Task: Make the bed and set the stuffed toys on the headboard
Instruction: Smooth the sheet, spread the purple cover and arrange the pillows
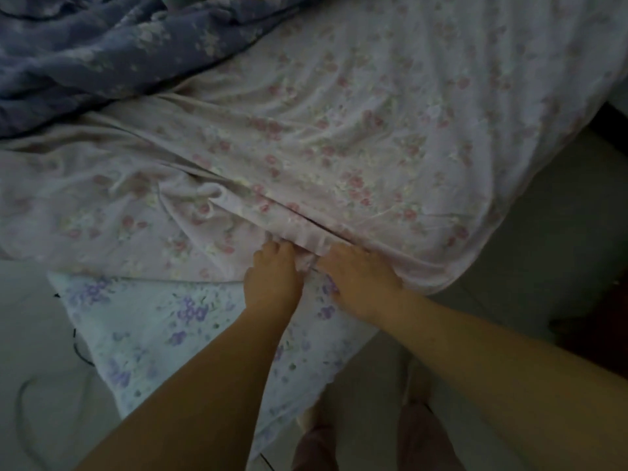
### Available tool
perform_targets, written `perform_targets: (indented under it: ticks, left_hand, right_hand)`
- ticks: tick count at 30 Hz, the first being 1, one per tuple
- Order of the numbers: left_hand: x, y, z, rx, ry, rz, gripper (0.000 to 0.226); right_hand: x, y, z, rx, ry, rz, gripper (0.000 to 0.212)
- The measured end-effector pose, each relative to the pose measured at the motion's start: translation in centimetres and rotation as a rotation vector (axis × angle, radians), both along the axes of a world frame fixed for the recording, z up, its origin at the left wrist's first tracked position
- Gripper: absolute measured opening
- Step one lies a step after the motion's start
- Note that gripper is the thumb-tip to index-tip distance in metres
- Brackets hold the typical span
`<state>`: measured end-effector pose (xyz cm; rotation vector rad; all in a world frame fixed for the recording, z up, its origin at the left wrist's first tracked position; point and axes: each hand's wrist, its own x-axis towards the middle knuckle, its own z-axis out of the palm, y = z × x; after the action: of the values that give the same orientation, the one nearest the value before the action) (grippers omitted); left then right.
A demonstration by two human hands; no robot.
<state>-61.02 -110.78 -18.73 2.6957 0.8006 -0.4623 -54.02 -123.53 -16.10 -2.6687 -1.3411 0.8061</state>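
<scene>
A pale pink floral sheet (356, 130) covers the mattress, creased and bunched toward the near edge. My left hand (272, 277) and my right hand (360, 280) sit side by side at that edge, fingers curled into a gathered fold of the sheet's hem between them. A crumpled blue floral quilt (102, 52) lies across the far left of the bed. No stuffed toy or headboard shows in view.
A white cloth with purple flowers (163, 328) hangs below the pink sheet at the bed's near side, down to the floor. Pale tiled floor (530, 239) lies right of the bed. A dark cable (80, 351) trails at the lower left. My legs and feet stand below.
</scene>
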Motion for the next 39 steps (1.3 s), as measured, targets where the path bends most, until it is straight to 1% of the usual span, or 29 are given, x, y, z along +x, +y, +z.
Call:
perform_targets:
  ticks: [2,4,6,7,9,11,13,15,17,18,20,21,22,23,25,28,30,32,34,37,39]
  left_hand:
    - [0.6,0.7,-1.0,0.054,0.002,-0.041,0.040]
    - [1.2,1.8,-1.6,0.049,-0.058,-0.095,0.028]
    - [1.7,2.8,-1.5,0.002,-0.159,-0.170,0.026]
    - [1.5,3.2,-1.1,-0.051,-0.204,-0.184,0.026]
    - [1.3,3.9,0.4,-0.177,-0.260,-0.140,0.026]
    - [0.6,4.8,2.1,-0.270,-0.246,-0.039,0.017]
    - [-0.3,5.9,3.4,-0.311,-0.248,0.063,0.012]
    - [-1.6,6.7,4.8,-0.363,-0.242,0.143,0.018]
    - [-2.8,6.8,5.9,-0.411,-0.172,0.154,0.023]
    - [-3.5,6.7,6.3,-0.433,-0.136,0.149,0.024]
    - [-4.9,6.4,7.1,-0.480,-0.090,0.133,0.027]
    - [-5.6,6.2,7.4,-0.506,-0.076,0.134,0.030]
    - [-6.4,5.9,7.9,-0.530,-0.064,0.141,0.033]
    - [-7.1,5.7,8.2,-0.548,-0.044,0.138,0.034]
    - [-8.8,4.9,9.1,-0.564,0.041,0.098,0.029]
    - [-11.2,3.4,9.8,-0.613,0.181,0.091,0.026]
    - [-12.5,2.3,10.0,-0.614,0.265,0.063,0.035]
    - [-13.7,1.2,10.0,-0.567,0.332,-0.010,0.053]
    - [-14.3,0.7,10.1,-0.515,0.339,-0.049,0.058]
    - [-14.8,0.8,10.3,-0.465,0.336,-0.074,0.052]
    - [-15.1,1.1,10.4,-0.456,0.343,-0.083,0.050]
  right_hand:
    - [-0.2,0.8,-0.9,-0.033,-0.098,-0.078,0.040]
    - [-0.1,1.8,-1.9,-0.071,-0.166,-0.123,0.046]
    - [0.5,2.2,-2.1,-0.115,-0.207,-0.139,0.044]
    - [0.7,2.4,-2.0,-0.127,-0.231,-0.133,0.041]
    - [1.4,2.4,-1.4,-0.135,-0.265,-0.119,0.038]
    - [1.6,2.6,-0.6,-0.125,-0.258,-0.100,0.039]
    - [1.5,2.8,0.3,-0.107,-0.248,-0.074,0.048]
    - [0.9,3.3,1.4,-0.087,-0.272,-0.002,0.060]
    - [0.1,3.6,1.6,-0.029,-0.285,0.068,0.065]
    - [-0.6,3.9,2.1,0.000,-0.286,0.116,0.059]
    - [-1.7,4.4,2.6,0.104,-0.308,0.187,0.033]
    - [-2.3,4.7,2.9,0.119,-0.296,0.225,0.024]
    - [-3.0,4.9,3.2,0.136,-0.287,0.246,0.018]
    - [-3.6,5.1,3.5,0.109,-0.202,0.255,0.016]
    - [-5.0,4.8,3.8,0.046,-0.057,0.224,0.015]
    - [-6.3,2.9,3.7,0.025,0.024,0.205,0.017]
    - [-6.9,2.1,4.0,0.004,0.040,0.228,0.010]
    - [-7.5,1.8,4.4,-0.015,0.037,0.224,0.007]
    - [-7.7,1.8,4.6,-0.028,0.029,0.225,0.008]
    - [-8.4,1.5,5.3,-0.023,0.059,0.257,0.008]
    - [-8.9,1.1,5.6,0.034,0.018,0.315,0.018]
